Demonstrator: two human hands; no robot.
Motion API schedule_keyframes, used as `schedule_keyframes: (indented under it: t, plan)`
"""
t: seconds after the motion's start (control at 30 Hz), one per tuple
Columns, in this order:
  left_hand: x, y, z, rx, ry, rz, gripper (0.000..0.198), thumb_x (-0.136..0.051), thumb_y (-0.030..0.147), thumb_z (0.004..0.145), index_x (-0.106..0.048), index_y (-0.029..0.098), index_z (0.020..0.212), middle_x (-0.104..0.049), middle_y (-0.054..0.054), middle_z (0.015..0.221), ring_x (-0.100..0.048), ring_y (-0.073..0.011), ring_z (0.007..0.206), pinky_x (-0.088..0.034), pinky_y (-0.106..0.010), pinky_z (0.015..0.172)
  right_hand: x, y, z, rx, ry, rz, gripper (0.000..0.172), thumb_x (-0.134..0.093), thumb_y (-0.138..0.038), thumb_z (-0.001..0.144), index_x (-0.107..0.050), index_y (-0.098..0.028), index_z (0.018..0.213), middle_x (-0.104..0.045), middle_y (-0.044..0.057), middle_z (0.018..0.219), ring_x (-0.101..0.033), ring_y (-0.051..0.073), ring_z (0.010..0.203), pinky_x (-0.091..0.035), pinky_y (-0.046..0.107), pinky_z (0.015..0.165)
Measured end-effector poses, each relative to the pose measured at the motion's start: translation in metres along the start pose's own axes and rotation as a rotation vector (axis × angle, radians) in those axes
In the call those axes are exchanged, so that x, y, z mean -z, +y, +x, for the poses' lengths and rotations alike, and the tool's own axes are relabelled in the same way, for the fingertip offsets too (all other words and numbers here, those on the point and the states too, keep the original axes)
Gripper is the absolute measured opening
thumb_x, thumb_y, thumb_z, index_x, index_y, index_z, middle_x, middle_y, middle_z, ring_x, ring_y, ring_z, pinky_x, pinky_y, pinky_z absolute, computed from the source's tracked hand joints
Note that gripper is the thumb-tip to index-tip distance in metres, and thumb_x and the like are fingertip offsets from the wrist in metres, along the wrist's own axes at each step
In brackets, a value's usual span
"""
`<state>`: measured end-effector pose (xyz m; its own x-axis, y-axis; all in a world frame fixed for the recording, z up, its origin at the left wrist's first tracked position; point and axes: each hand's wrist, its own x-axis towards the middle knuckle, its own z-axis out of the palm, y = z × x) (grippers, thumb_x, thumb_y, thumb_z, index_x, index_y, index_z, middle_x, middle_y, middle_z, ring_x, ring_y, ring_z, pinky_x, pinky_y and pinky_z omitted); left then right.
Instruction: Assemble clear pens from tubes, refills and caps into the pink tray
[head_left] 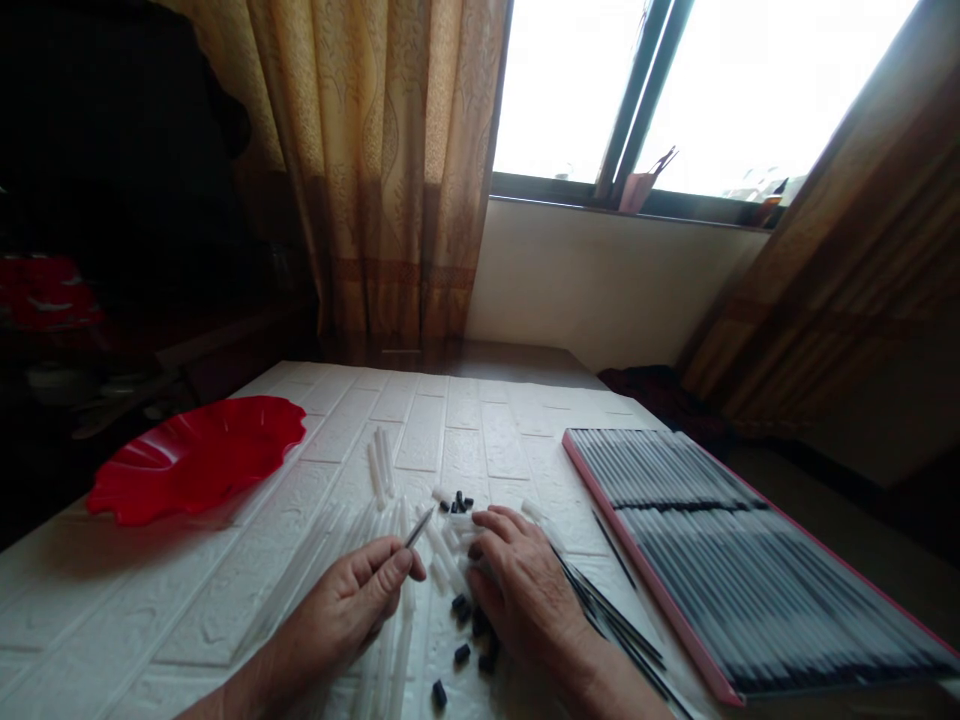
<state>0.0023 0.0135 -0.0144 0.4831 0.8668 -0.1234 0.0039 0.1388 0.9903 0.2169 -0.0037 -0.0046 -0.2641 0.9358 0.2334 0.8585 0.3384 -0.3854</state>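
Tray (654, 570) full of tubes (757, 570), left hand (364, 592) pinching pointed rod (420, 527), right hand (525, 580) (grip unclear)

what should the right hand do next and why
Probably pinch one of the short white tubes: the right hand is right beside them with fingers curled low, while the left hand holds a thin rod, pointed tip up, close by.

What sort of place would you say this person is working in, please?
It looks like a room in a home, though I can't be certain: patterned curtains hang by the window, and a wavy-edged red bowl sits on a table with a white brick-patterned top.
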Motion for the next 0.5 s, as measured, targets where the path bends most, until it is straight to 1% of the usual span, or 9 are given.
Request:
schedule_keyframes:
  t: [0.13, 0.23, 0.3, 0.37, 0.4, 0.43, 0.5]
  plan:
    - [0.001, 0.001, 0.000, 0.004, -0.010, 0.044, 0.062, -0.056, 0.081, 0.076, -0.058, 0.020, 0.084, -0.022, 0.016, 0.043, -0.014, -0.0063, 0.036, -0.009, -0.020, 0.036, -0.001, 0.008, 0.000, 0.048, 0.052, 0.042, 0.020, -0.064, -0.006, 0.077, -0.067, -0.017, 0.093, -0.067, 0.013, 0.126, -0.054, 0.032, 0.122, -0.042, 0.048, 0.103]
    - [-0.001, 0.007, -0.003, 0.000, -0.016, 0.089, 0.058, -0.059, 0.077, 0.079, -0.061, 0.019, 0.082, -0.026, 0.014, 0.045, -0.019, -0.0069, 0.039, -0.013, -0.019, 0.038, 0.002, 0.014, 0.000, 0.107, 0.097, 0.077, 0.019, -0.062, -0.005, 0.077, -0.065, -0.018, 0.091, -0.068, 0.013, 0.121, -0.057, 0.031, 0.117, -0.043, 0.048, 0.101]
    - [-0.002, 0.012, -0.006, -0.009, -0.015, 0.123, 0.055, -0.062, 0.074, 0.079, -0.064, 0.019, 0.083, -0.038, 0.010, 0.052, -0.032, -0.0081, 0.046, -0.023, -0.017, 0.042, 0.006, 0.016, 0.000, 0.117, 0.109, 0.100, 0.016, -0.059, -0.006, 0.081, -0.064, -0.018, 0.092, -0.072, 0.012, 0.109, -0.062, 0.029, 0.106, -0.045, 0.046, 0.095]
    - [-0.003, 0.017, -0.008, -0.015, -0.020, 0.151, 0.055, -0.063, 0.073, 0.079, -0.068, 0.019, 0.086, -0.056, 0.004, 0.067, -0.048, -0.0118, 0.062, -0.037, -0.018, 0.053, 0.011, 0.017, 0.000, 0.097, 0.102, 0.111, 0.014, -0.056, -0.008, 0.086, -0.064, -0.018, 0.093, -0.073, 0.010, 0.094, -0.065, 0.026, 0.090, -0.049, 0.043, 0.084]
    - [-0.003, 0.018, -0.009, -0.017, -0.027, 0.163, 0.055, -0.063, 0.073, 0.080, -0.069, 0.019, 0.087, -0.062, 0.002, 0.075, -0.054, -0.0146, 0.071, -0.042, -0.020, 0.061, 0.014, 0.018, 0.000, 0.080, 0.092, 0.131, 0.014, -0.055, -0.010, 0.087, -0.064, -0.018, 0.093, -0.073, 0.008, 0.087, -0.066, 0.024, 0.082, -0.050, 0.040, 0.078]
    - [-0.003, 0.019, -0.009, -0.016, -0.039, 0.170, 0.055, -0.063, 0.073, 0.080, -0.070, 0.019, 0.088, -0.066, 0.000, 0.082, -0.057, -0.0173, 0.079, -0.045, -0.023, 0.068, 0.017, 0.018, 0.000, 0.064, 0.081, 0.166, 0.013, -0.055, -0.012, 0.089, -0.065, -0.018, 0.093, -0.072, 0.006, 0.082, -0.065, 0.022, 0.075, -0.049, 0.036, 0.072]
    - [-0.002, 0.019, -0.009, -0.019, -0.063, 0.195, 0.055, -0.061, 0.072, 0.081, -0.071, 0.019, 0.089, -0.069, -0.002, 0.088, -0.060, -0.0205, 0.085, -0.046, -0.027, 0.076, 0.023, 0.017, 0.000, 0.043, 0.064, 0.281, 0.011, -0.055, -0.015, 0.089, -0.065, -0.019, 0.092, -0.071, 0.004, 0.078, -0.063, 0.018, 0.067, -0.048, 0.030, 0.065]
